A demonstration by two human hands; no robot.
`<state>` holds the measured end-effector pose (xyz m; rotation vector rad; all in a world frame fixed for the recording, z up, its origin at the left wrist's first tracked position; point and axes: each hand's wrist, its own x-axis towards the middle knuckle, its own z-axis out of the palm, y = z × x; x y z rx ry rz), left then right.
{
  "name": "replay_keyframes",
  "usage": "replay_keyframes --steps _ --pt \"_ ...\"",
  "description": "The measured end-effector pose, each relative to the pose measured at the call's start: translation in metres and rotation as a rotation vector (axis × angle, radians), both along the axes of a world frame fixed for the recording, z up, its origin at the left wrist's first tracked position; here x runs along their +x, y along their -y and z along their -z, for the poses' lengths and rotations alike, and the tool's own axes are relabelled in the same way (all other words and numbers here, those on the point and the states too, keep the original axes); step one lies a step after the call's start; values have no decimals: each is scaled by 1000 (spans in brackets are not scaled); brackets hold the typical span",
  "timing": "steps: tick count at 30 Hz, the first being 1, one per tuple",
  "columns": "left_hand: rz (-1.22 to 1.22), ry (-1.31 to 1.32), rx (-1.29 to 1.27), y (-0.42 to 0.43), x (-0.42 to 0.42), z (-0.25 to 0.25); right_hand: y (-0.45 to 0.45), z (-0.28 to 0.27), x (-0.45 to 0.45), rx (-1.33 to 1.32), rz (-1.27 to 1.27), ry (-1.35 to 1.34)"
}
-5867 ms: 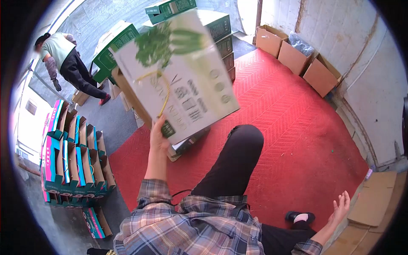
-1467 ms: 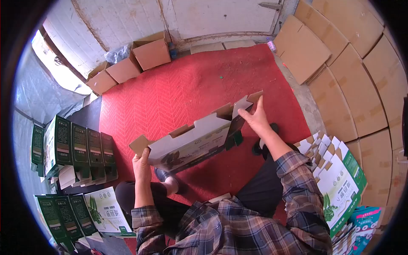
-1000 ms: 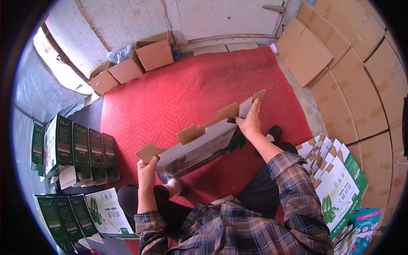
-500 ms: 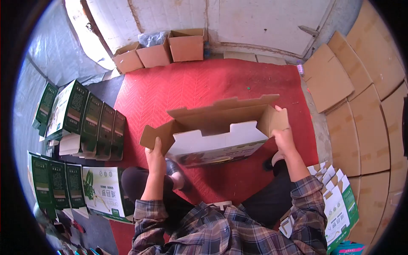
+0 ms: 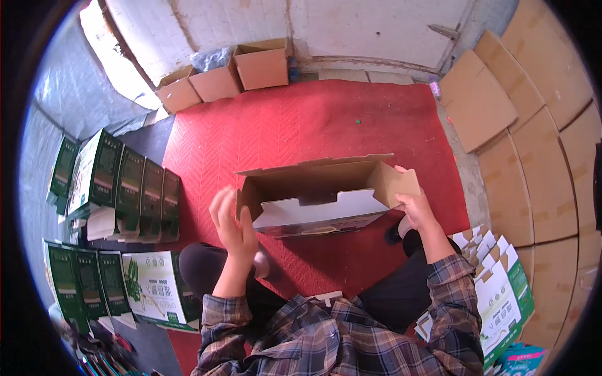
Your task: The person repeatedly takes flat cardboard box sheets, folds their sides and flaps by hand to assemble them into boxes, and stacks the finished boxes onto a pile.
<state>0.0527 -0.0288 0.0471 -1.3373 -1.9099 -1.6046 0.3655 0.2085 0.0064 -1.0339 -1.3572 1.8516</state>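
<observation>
An open cardboard carton [image 5: 320, 214] with a white printed front hangs over the red mat in front of me, its brown inside facing up. Along its front rim stands a white notched flap, and a long brown flap runs along the far rim. My right hand [image 5: 414, 205] pinches the right end flap, thumb on the near side. Beside the carton's left end, my left hand [image 5: 233, 227] is open, fingers up and apart. Whether its thumb touches the carton I cannot tell. The left end flap is hidden behind that hand.
Green-and-white cartons [image 5: 119, 182] stand in rows at my left, with more lower down [image 5: 153, 285]. Flattened printed cartons [image 5: 501, 301] lean at my right. Brown boxes [image 5: 539, 182] are stacked along the right side. Several brown boxes [image 5: 263, 67] stand by the far door.
My left hand has let go of the left end flap and its fingers have opened. That flap no longer sticks outward. The carton's far flap looks lower; my right hand keeps its hold.
</observation>
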Motion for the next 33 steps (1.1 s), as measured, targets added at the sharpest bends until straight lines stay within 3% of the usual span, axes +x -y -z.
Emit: replay_keyframes --steps 2,5,6,10,12,15,19,21,23,26,28,29,31,33 --pt "171 -136 -59 0 18 -11 1 0 2 1 -16 -1" --pt "290 -19 -138 -16 20 -11 3 0 3 111 4 2" --pt "361 301 -30 -23 17 -3 4 -1 4 65 13 15" --pt "195 331 -55 -31 -20 5 8 -15 5 -39 -9 -10" --pt "66 13 -343 -26 -28 9 10 -14 7 -80 8 7" --pt "140 24 -501 -16 -30 8 11 -14 10 -80 -2 21" --pt "398 262 -712 3 -39 15 11 -10 13 -78 -6 -1" --pt "415 374 -733 7 -38 12 13 -12 11 -94 -4 -17" --pt "459 105 -847 6 -37 7 14 -12 13 -108 1 -26" --pt "478 60 -948 5 -33 13 16 -11 9 -41 -32 -43" --pt "467 -39 -1017 5 -31 15 20 -17 6 235 -59 172" --pt "458 -33 -1017 6 -31 16 22 -20 5 235 -70 172" --pt "441 -84 -1026 4 -27 16 24 -24 2 221 -334 146" --pt "430 -83 -1033 6 -25 18 18 -17 4 305 -419 203"
